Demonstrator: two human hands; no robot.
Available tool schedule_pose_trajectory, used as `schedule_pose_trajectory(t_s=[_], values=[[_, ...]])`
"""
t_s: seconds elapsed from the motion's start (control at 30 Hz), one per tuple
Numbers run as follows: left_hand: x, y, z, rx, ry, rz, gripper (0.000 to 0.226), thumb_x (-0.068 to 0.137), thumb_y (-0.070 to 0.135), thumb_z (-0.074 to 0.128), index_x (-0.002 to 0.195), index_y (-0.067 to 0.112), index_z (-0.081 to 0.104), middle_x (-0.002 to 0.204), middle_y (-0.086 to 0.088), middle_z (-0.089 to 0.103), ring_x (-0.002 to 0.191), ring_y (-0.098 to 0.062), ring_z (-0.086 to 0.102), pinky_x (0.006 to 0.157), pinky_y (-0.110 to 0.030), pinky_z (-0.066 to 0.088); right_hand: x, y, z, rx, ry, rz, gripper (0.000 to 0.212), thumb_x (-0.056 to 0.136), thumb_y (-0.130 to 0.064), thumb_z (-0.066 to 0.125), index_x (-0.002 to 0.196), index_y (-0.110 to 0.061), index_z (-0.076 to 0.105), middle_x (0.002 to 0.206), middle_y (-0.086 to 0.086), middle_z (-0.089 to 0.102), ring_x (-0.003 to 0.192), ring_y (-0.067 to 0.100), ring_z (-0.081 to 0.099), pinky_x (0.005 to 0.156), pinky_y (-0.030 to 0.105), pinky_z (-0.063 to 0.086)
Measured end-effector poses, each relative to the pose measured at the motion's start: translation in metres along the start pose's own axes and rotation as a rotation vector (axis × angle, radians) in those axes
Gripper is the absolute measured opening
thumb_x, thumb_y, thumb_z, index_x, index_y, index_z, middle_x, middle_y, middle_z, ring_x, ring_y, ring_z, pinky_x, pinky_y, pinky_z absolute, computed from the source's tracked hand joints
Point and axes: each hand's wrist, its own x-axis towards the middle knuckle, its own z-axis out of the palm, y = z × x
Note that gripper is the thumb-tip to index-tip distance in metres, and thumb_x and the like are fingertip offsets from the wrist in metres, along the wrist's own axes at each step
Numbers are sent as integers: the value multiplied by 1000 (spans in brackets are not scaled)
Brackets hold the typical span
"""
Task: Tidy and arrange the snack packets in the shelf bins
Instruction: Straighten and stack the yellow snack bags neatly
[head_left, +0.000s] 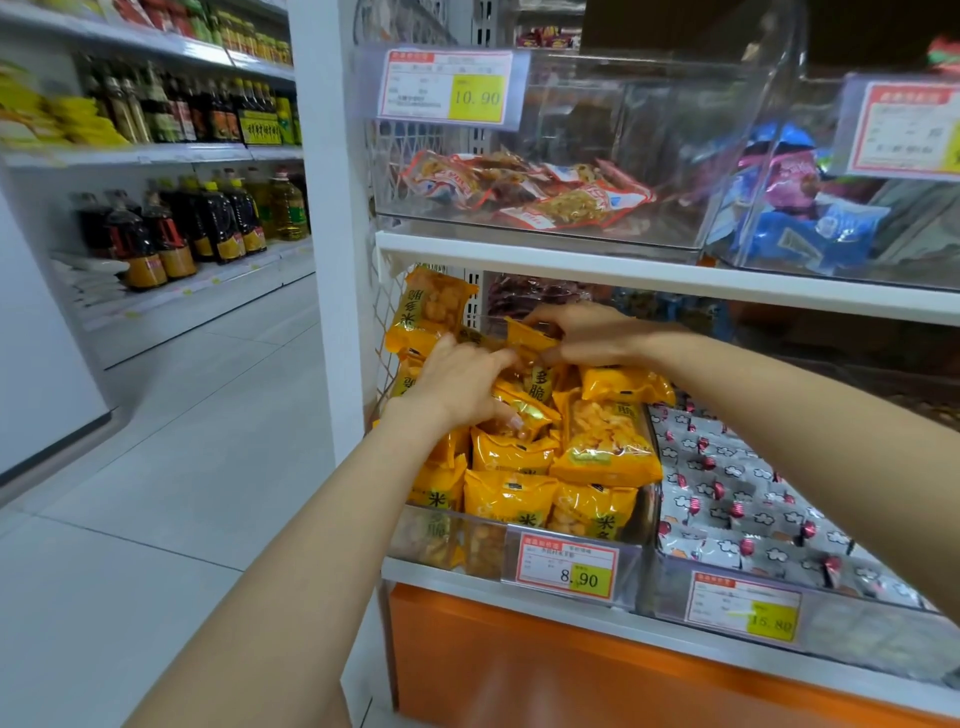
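Several yellow snack packets (602, 447) fill a clear bin (641, 512) on the lower shelf, left end. My left hand (462, 384) lies on the pile with its fingers curled round a yellow packet (524, 410). My right hand (587, 332) reaches in from the right and pinches the top of another yellow packet (530, 340) at the back of the bin. More yellow packets stand upright at the back left (431, 306).
A bin of grey packets (737, 499) sits to the right. Above, clear bins hold red-and-white packets (524, 189) and blue and purple packets (810, 208). Price tags hang on the bin fronts (569, 569). Bottles (182, 228) line shelves across the tiled aisle at left.
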Motion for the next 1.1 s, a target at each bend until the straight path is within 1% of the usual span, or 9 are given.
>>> schedule_pose_trajectory(t_s=[0.1,0.27,0.43,0.53,0.63,0.73,0.83,0.97,1.1], values=[[1,-2,-1,23,-76,24,56,78,59,60,126,34,48,123,-1,52,120,-22,41,98,-37,24,5,1,3,-114,31,23,57,88,-35,62,140,-27,40,130,-1,54,107,15,52,80,24,38],[0,-4,1,-41,-51,46,46,76,56,64,108,26,49,97,4,53,106,-20,49,94,-36,25,7,3,4,-121,44,26,56,87,-36,63,138,-25,41,131,2,54,100,12,50,78,25,38],[-11,-12,-12,-490,149,-102,47,75,50,70,103,18,51,91,1,56,90,-21,56,68,-29,39,9,3,5,-114,10,24,40,88,-26,61,127,-30,49,110,-8,57,89,13,57,79,30,50],[-22,-20,-21,-640,230,-194,52,77,45,70,115,16,49,101,1,57,93,-18,55,74,-31,45,11,6,6,-119,4,28,25,90,-19,55,104,-39,55,103,-8,61,89,17,60,84,41,53],[-37,-27,-24,-669,233,-188,69,71,54,68,126,23,40,106,-1,60,96,-20,58,81,-36,48,11,6,5,-128,-5,32,28,88,-22,57,107,-42,60,105,-9,62,93,15,59,85,42,52],[-48,-22,-26,-460,266,-123,62,80,50,62,133,35,33,79,2,59,77,-20,55,65,-31,42,11,4,6,-123,-18,40,28,87,-21,57,103,-43,60,100,-13,62,89,13,60,85,41,53],[-53,-19,-30,-344,280,-97,41,84,49,56,119,31,43,68,10,51,74,-19,52,64,-30,38,10,2,6,-104,-7,29,27,88,-18,57,102,-41,61,103,-10,64,90,13,61,85,39,53],[-53,-18,-29,-670,357,-193,33,83,42,64,96,17,47,76,-2,60,76,-22,58,69,-36,46,6,-2,0,-84,147,-19,24,89,-19,54,108,-27,67,112,-3,65,101,16,57,90,35,47],[-48,-15,-27,-895,424,-320,31,79,36,71,88,16,48,81,2,59,79,-19,57,68,-34,46,8,-3,-6,-74,167,-3,30,86,-20,53,112,-29,65,115,-2,64,103,18,56,83,32,44]])
